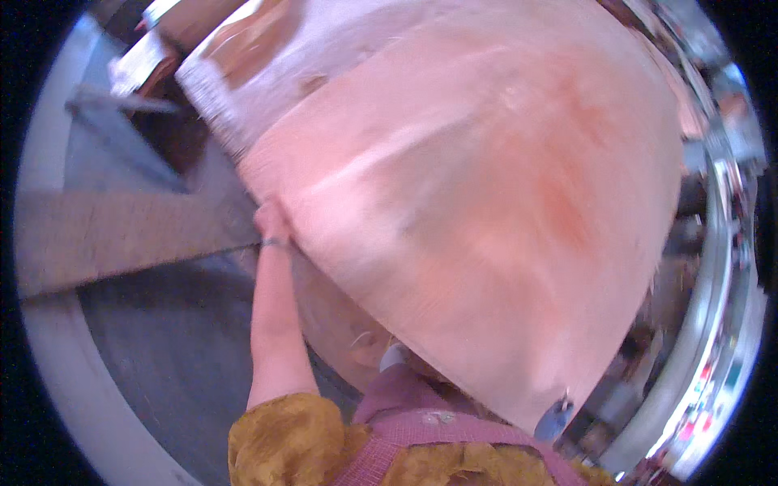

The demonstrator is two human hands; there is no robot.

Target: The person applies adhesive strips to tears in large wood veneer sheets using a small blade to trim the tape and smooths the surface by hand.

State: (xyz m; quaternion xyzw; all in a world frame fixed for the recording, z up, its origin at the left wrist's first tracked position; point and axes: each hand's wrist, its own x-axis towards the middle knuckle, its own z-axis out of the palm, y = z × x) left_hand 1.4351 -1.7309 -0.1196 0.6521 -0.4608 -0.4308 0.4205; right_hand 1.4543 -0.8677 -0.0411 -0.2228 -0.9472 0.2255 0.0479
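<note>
A large pale pinkish-tan sheet (pixel 454 202), leather-like with a redder patch and soft creases, fills most of the view before me. My left hand (pixel 273 219), with a thin band at the wrist, is closed on the sheet's left edge, and the fingertips are partly hidden there. Near the sheet's lower right corner shows a small blue object (pixel 553 419), too blurred to name. My right hand does not show.
A wooden plank (pixel 130 241) runs in from the left toward my left hand. Beyond the sheet lies another pale sheet or stack (pixel 324 49), with brown rolled material (pixel 194 20) at the far left. Cluttered items (pixel 689 235) line the right side. Dark flooring (pixel 178 348) lies at lower left.
</note>
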